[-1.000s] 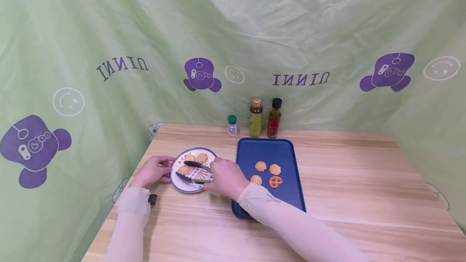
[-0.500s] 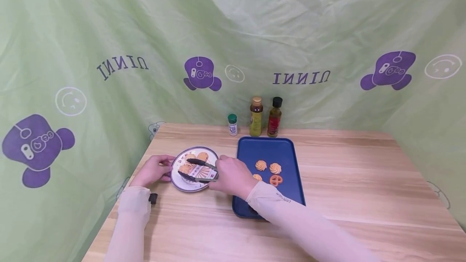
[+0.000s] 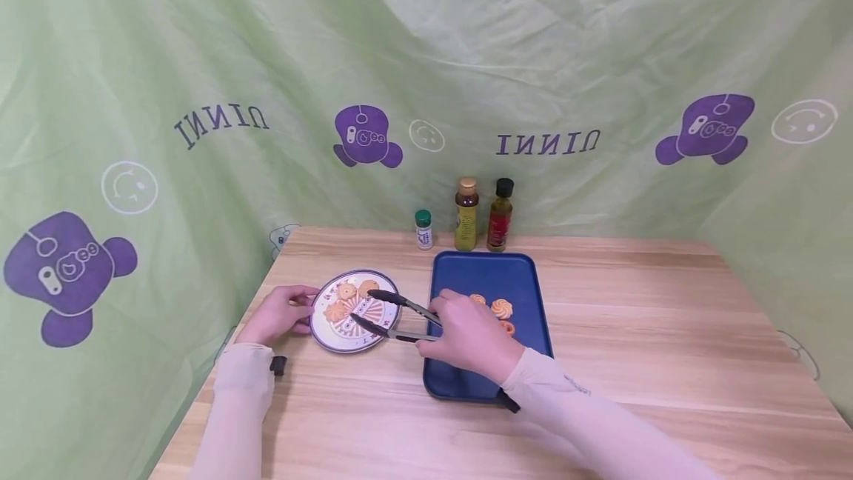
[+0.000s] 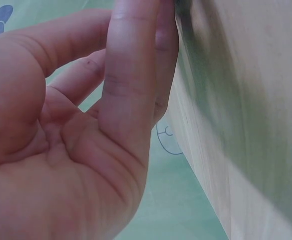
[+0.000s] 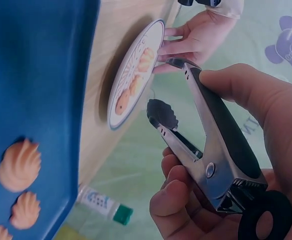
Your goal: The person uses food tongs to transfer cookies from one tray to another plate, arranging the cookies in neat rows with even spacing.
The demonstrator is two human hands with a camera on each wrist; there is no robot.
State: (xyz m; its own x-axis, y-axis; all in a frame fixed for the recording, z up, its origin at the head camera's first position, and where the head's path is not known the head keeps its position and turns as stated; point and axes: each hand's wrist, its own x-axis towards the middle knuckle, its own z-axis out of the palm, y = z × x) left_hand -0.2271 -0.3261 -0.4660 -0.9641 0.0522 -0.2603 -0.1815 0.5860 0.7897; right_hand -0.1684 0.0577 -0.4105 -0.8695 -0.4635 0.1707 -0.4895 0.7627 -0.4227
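At the plate's left side my left hand [image 3: 276,313] rests its extended fingers and thumb against the rim; in the left wrist view, the fingers [image 4: 128,75] are nearly straight. The round white plate [image 3: 320,332] has a blue rim and bears a few cookies, including a swirled cookie [image 3: 335,311] and an oval cookie [image 3: 368,287]. My right hand [image 3: 469,335] grips black-and-silver tongs [image 5: 211,130] by their handles, above the blue tray. The tongs' tips stand apart over the plate's right part, with nothing between them. Beneath the right hand, the tray's lower cookies are partly hidden.
The blue tray [image 3: 483,269] lies right of the plate, bearing swirled cookies [image 3: 502,308] and a partly covered pretzel [image 3: 508,327]. Behind stand a green-capped shaker [image 3: 423,230], a gold-capped bottle [image 3: 466,217] and a black-capped bottle [image 3: 500,217], before a green curtain [image 3: 566,58].
My right hand has drawn the tongs rightward from over the plate's cookies toward the tray, and their tips have spread wider. The left hand stays at the plate's rim.
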